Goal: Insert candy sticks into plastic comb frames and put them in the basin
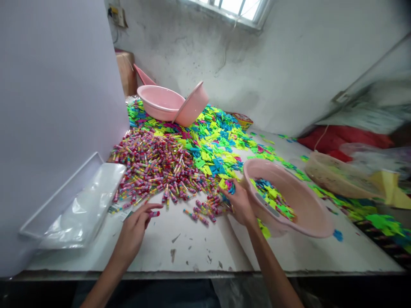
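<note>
"Where's everything, relative to the pink basin (308, 203)?"

"Just left of it, the right hand's (240, 202) fingers are clamped on plastic pieces (227, 185); farther left, the left hand's (135, 226) grip a red-capped tube (154, 214)."

"Any risk?"

"A loose grip could spill pieces among the heaped tubes (154, 162)."

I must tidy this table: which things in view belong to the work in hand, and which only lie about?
Apparently in use:
tube in left fingers
plastic pieces in right fingers
tube pile
nearest pink basin

Probably lying about:
cardboard box
tilted pink basin
</note>
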`<action>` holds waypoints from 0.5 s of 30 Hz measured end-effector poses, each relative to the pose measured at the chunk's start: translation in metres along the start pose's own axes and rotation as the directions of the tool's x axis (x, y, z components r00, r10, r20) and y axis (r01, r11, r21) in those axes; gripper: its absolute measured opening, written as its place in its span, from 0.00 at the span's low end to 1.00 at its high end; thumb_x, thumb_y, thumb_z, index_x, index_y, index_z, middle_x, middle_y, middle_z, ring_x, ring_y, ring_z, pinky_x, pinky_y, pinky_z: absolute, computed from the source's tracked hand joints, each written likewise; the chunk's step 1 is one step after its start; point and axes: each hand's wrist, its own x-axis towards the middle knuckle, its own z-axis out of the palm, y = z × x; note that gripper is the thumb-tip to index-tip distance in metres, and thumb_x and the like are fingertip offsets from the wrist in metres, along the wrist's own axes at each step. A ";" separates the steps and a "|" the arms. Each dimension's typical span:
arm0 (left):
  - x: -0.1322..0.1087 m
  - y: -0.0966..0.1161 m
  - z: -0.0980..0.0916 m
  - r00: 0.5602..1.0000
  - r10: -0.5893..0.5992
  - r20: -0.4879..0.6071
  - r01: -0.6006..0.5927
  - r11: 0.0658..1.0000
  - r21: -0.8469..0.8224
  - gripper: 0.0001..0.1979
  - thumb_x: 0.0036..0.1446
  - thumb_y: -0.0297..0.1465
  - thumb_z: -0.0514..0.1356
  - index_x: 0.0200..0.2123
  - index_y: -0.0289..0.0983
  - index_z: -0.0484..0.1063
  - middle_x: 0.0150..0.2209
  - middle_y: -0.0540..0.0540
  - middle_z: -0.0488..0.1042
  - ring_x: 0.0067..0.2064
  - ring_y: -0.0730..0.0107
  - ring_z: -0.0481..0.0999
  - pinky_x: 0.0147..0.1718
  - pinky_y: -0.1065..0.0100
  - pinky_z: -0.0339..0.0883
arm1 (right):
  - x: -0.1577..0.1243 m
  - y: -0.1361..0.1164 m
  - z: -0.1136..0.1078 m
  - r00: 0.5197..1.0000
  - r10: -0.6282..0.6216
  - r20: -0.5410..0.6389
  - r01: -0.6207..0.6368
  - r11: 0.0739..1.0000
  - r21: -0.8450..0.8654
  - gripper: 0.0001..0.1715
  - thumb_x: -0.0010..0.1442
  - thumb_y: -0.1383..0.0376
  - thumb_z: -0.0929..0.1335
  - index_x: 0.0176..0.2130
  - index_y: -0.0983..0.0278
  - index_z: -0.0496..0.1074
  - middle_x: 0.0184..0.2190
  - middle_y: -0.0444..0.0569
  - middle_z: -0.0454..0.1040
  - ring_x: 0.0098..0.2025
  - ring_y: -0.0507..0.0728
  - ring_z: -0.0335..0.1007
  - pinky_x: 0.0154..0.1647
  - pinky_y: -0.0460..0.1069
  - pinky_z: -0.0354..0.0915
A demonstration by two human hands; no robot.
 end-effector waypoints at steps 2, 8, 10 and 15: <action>-0.004 0.011 0.003 0.999 0.003 0.045 -0.001 0.999 -0.043 0.20 0.62 0.42 0.50 0.44 0.36 0.76 0.22 0.52 0.62 0.25 0.68 0.64 0.24 0.70 0.58 | -0.010 -0.019 -0.006 1.000 -0.020 0.010 0.018 0.989 0.149 0.26 0.57 0.49 0.67 0.48 0.64 0.68 0.41 0.51 0.76 0.40 0.61 0.72 0.41 0.51 0.66; -0.016 0.050 0.007 0.985 0.127 0.120 -0.131 0.991 0.024 0.18 0.63 0.45 0.55 0.46 0.40 0.74 0.31 0.49 0.71 0.34 0.68 0.70 0.34 0.69 0.63 | -0.050 -0.086 -0.009 0.918 -0.186 0.350 -0.083 0.773 0.629 0.24 0.51 0.51 0.74 0.43 0.60 0.70 0.39 0.44 0.74 0.37 0.56 0.72 0.33 0.46 0.67; -0.018 0.057 0.003 0.981 0.148 0.122 -0.154 0.987 0.035 0.17 0.64 0.44 0.54 0.46 0.40 0.73 0.32 0.49 0.72 0.37 0.67 0.71 0.38 0.68 0.63 | -0.061 -0.101 -0.005 0.863 -0.259 0.434 -0.108 0.744 0.659 0.23 0.52 0.53 0.75 0.44 0.58 0.69 0.35 0.42 0.72 0.33 0.54 0.71 0.30 0.46 0.66; -0.025 0.059 -0.015 0.988 0.107 0.110 -0.115 0.991 0.066 0.19 0.68 0.45 0.47 0.45 0.39 0.71 0.29 0.50 0.70 0.31 0.70 0.69 0.34 0.68 0.63 | -0.077 -0.123 0.005 0.814 -0.500 0.297 0.268 0.775 0.572 0.21 0.55 0.57 0.75 0.44 0.58 0.68 0.41 0.44 0.73 0.40 0.57 0.71 0.41 0.49 0.67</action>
